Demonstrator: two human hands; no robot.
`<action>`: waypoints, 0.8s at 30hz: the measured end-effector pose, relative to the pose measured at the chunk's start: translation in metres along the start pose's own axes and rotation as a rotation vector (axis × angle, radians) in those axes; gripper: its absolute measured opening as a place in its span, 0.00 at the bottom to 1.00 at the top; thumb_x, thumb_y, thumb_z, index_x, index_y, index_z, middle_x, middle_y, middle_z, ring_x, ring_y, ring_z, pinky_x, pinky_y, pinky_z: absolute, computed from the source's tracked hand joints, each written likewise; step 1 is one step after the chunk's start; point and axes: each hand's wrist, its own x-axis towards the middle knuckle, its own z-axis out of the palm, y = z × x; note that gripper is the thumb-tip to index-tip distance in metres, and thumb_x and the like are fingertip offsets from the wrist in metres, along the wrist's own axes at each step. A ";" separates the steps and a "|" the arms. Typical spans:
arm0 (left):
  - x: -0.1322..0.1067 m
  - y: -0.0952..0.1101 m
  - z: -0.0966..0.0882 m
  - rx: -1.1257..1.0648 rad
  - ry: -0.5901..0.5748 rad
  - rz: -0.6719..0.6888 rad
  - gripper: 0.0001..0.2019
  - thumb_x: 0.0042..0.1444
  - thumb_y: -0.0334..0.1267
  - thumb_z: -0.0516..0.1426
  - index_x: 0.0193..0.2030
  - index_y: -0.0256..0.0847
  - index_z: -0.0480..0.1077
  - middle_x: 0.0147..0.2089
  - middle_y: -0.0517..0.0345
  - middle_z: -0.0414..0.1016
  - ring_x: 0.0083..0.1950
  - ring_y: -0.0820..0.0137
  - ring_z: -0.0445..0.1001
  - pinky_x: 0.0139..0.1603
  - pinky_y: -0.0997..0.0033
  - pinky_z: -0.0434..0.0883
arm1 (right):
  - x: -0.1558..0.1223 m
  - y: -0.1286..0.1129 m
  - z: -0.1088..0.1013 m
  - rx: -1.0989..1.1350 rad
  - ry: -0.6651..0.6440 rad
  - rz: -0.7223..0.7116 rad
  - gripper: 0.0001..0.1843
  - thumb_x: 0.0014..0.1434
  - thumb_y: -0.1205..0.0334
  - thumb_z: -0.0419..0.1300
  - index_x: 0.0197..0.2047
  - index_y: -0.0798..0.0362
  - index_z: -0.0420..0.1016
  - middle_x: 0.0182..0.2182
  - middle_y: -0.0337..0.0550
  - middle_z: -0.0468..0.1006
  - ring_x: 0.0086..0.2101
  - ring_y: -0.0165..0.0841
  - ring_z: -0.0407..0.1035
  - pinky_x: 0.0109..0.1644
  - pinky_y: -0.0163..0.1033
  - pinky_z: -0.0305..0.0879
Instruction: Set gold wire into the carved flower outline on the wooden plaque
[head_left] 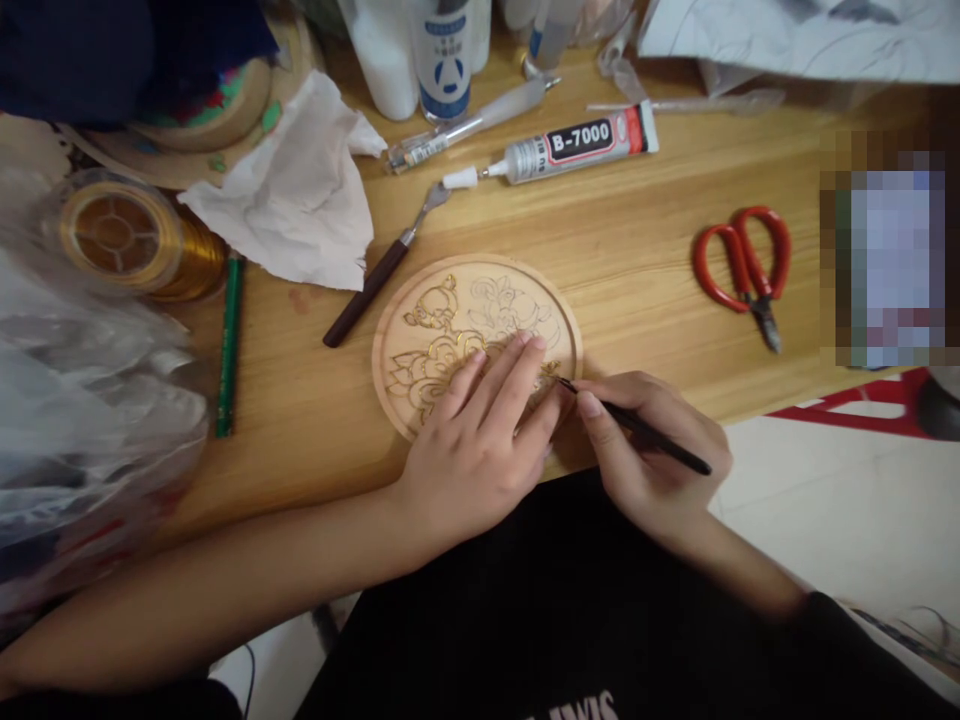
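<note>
A round wooden plate (382, 340) with a raised rim lies near the table's front edge. Gold wire outlines (427, 360) follow the drawing on its left and lower parts, while the upper right shows bare pencil lines (506, 300). My left hand (480, 435) rests flat across the plate, fingers stretched out and covering part of the pattern. At the plate's right rim, my right hand (652, 445) is closed around slim black tweezers (652, 430). Their tip is at the wire beside my left fingers; whether it grips any wire is too small to tell.
Behind the plate lie a palette knife (371, 285), a B-7000 glue tube (577, 142), a pen (472, 125) and crumpled tissue (300, 190). Red-handled cutters (746, 265) lie right. A gold wire spool (142, 235), green pencil (229, 345) and plastic bags (82, 400) are left.
</note>
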 end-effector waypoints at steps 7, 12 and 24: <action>0.000 -0.001 -0.001 0.009 -0.007 0.006 0.17 0.63 0.36 0.53 0.57 0.33 0.68 0.64 0.35 0.65 0.66 0.54 0.65 0.64 0.54 0.64 | -0.004 -0.003 0.004 -0.059 0.043 -0.019 0.13 0.57 0.73 0.62 0.42 0.47 0.76 0.32 0.41 0.80 0.32 0.34 0.75 0.33 0.40 0.73; 0.001 -0.001 -0.001 0.005 -0.002 0.002 0.17 0.62 0.36 0.54 0.56 0.33 0.69 0.64 0.35 0.66 0.66 0.54 0.65 0.65 0.54 0.64 | -0.005 -0.003 0.005 -0.058 0.049 -0.036 0.15 0.56 0.75 0.62 0.43 0.48 0.76 0.32 0.41 0.80 0.32 0.34 0.75 0.34 0.39 0.73; -0.001 0.000 0.002 -0.016 0.018 -0.011 0.15 0.63 0.35 0.53 0.55 0.33 0.68 0.65 0.36 0.64 0.67 0.54 0.64 0.67 0.54 0.61 | -0.008 -0.006 0.008 -0.076 0.079 -0.005 0.13 0.56 0.74 0.62 0.43 0.48 0.75 0.31 0.41 0.80 0.30 0.33 0.74 0.31 0.39 0.72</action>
